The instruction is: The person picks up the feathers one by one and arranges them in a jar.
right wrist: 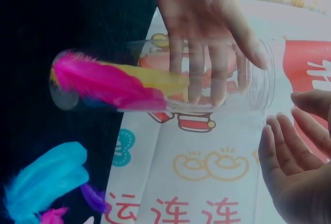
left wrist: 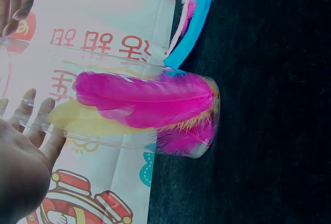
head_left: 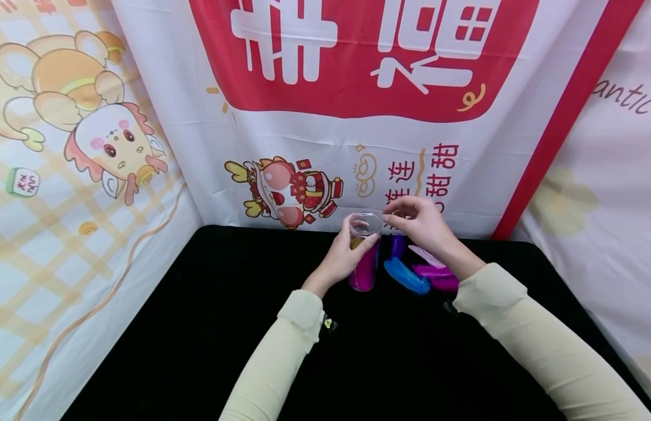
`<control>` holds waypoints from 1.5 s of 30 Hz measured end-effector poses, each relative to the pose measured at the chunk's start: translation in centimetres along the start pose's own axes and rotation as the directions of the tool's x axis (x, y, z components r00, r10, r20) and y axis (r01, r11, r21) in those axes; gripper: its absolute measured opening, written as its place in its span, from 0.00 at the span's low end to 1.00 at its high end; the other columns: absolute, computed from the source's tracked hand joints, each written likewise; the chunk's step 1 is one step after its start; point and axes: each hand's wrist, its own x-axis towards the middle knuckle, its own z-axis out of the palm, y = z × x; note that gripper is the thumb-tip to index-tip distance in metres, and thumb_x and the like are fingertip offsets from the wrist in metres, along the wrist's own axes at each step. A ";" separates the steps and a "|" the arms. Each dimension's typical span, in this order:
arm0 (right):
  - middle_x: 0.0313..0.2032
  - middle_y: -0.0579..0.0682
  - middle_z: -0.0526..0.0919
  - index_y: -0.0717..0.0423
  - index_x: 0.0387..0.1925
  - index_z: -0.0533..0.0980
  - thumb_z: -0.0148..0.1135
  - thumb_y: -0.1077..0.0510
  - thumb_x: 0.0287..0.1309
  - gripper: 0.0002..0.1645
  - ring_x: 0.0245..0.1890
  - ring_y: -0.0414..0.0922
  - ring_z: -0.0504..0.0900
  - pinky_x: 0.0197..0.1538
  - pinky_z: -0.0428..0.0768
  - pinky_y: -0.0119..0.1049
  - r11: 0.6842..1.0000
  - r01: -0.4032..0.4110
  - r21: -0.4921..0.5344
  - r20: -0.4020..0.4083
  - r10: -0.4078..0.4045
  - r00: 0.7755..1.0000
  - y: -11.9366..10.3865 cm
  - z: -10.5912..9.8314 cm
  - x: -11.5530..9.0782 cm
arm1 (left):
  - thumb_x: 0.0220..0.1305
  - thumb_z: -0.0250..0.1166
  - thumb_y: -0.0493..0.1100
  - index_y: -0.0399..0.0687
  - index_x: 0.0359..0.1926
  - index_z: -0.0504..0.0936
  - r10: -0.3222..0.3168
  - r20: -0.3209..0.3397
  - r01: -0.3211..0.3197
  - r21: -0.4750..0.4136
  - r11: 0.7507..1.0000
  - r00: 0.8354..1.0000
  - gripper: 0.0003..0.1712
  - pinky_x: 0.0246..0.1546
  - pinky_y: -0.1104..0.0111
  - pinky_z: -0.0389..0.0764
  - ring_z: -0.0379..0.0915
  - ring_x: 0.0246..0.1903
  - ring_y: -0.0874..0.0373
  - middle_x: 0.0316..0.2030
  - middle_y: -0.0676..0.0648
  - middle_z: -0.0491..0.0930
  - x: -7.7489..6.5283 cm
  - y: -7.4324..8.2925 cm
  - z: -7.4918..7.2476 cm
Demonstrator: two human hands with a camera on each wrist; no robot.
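Note:
My left hand (head_left: pixel 340 254) grips a clear plastic jar (right wrist: pixel 238 102) near its mouth, fingers and thumb wrapped round the wall. The jar stands upright close to the back edge of the black table, its top uncovered. Inside it, a magenta feather (left wrist: pixel 150 97) and a yellow feather (left wrist: pixel 93 120) lean together, with some blue and purple low down behind them. Just right of the rim, my right hand (head_left: pixel 417 225) hovers with loosely bent fingers. The right wrist view shows nothing between that thumb and those fingertips (right wrist: pixel 282 123).
Right of the jar lie loose feathers: a blue feather (head_left: pixel 406 276), a purple feather (head_left: pixel 397 245), a pale pink feather (head_left: pixel 426 256) and magenta feathers (head_left: pixel 443 282). A printed white and red cloth (head_left: pixel 314 140) hangs behind the black tabletop (head_left: pixel 388 356), with more printed cloth at both sides.

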 end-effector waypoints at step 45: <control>0.52 0.62 0.84 0.64 0.54 0.80 0.67 0.54 0.69 0.20 0.47 0.49 0.82 0.43 0.80 0.27 0.979 -0.161 -0.124 0.001 0.162 0.987 7.3 -5.2 -2.4 | 0.74 0.62 0.54 0.48 0.74 0.55 0.005 -0.003 -0.005 -0.005 1.000 1.000 0.38 0.69 0.51 0.66 0.70 0.62 0.54 0.62 0.48 0.73 -0.1 0.1 -0.1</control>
